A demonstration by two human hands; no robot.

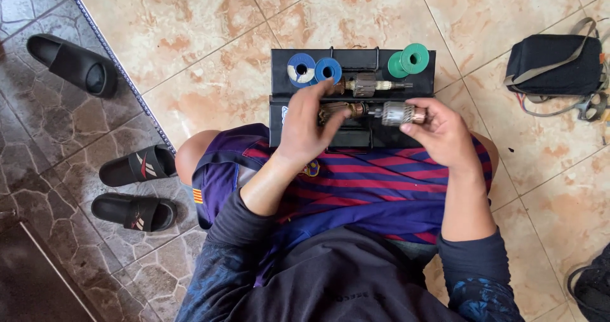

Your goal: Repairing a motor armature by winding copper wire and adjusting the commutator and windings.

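metal motor armature with copper windings and grey steel core (381,113) | state: held at both ends | pose: lying horizontal, shaft pointing left-right | place: above the lap, at front edge of black toolbox (279,115)

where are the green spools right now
In the head view the green spools sit at the right end of the black toolbox, just above the spare motor armature and up from the right hand.

Both forearms reach fwd, left hand (305,128) fingers curled palm-down, right hand (441,131) fingers pinched shut.
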